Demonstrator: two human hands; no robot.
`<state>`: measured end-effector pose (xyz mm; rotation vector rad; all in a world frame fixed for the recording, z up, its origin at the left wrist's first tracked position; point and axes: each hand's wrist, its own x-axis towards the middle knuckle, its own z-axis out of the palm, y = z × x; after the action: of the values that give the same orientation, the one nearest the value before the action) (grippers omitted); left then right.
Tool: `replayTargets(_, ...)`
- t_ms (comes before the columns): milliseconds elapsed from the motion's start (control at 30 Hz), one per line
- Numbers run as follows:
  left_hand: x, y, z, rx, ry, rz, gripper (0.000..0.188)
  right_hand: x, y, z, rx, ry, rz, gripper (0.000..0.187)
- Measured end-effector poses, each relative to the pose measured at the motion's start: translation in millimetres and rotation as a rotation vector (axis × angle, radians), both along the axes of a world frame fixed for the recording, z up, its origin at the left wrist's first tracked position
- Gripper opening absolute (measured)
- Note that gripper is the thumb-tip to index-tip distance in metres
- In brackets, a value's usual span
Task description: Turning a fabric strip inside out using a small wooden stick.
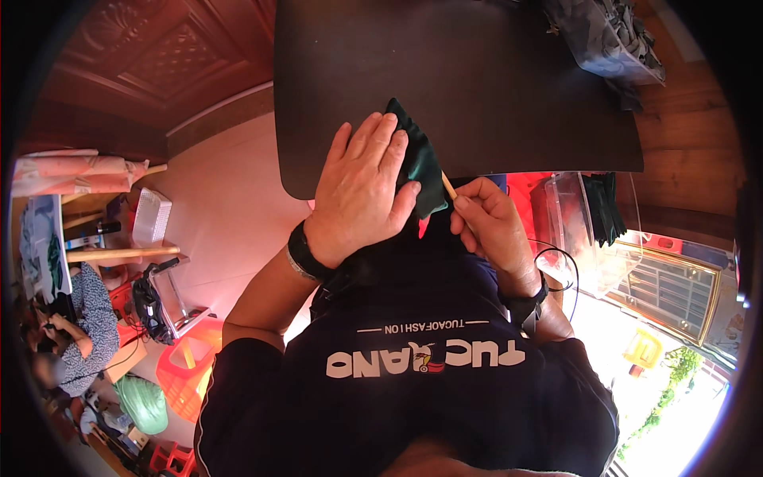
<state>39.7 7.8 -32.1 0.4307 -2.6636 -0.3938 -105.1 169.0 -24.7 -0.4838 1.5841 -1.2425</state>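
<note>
A small dark green velvety cloth piece (423, 171), pointed at its far end, lies over the near edge of the black table. My left hand (358, 179) rests flat along the cloth's left side, fingers stretched out, thumb tip touching it. Between the thumb and fingers of my right hand (491, 222) is a thin wooden stick (448, 185). The stick's far end meets the right side of the cloth; whether it goes inside is hidden. A bit of red (423, 226) shows under the cloth's near end.
Beyond my hands spreads the black tabletop (461, 71). A clear bin of grey pieces (612, 40) stands far right. Dark green cloth pieces (604, 208) sit in a clear container (560, 222) to my right. Left are a red plastic stool (187, 370) and another person (87, 334).
</note>
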Motion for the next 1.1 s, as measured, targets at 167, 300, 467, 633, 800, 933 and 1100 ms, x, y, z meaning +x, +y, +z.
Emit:
replayTargets(167,0.9,3.8,1.4,0.063,0.054,0.021,0.06,-4.6,7.0,1.2,0.003,0.025,0.023,0.014)
replayTargets(300,5.4,10.6,-2.6,-0.033,-0.006,0.043,0.06,-11.7,8.3,3.3,0.038,0.044,0.061,0.016)
replayTargets(467,9.0,14.2,-3.9,0.01,-0.007,-0.006,0.059,-7.0,13.8,9.0,0.007,0.133,0.109,0.02)
replayTargets(633,7.6,11.1,-6.4,0.076,0.087,-0.064,0.06,-5.5,16.3,8.0,0.007,0.4,0.084,0.02)
replayTargets(800,6.8,11.2,-6.0,0.015,0.069,-0.053,0.061,-11.2,17.0,11.4,0.031,0.882,-0.035,0.013)
replayTargets(933,7.3,10.2,-8.3,0.017,0.071,-0.052,0.062,-7.3,9.9,20.1,-0.018,0.982,0.018,0.01)
replayTargets(1100,4.3,11.1,-9.4,-0.023,0.078,-0.056,0.063,-10.1,11.1,10.6,-0.073,0.898,0.004,0.011)
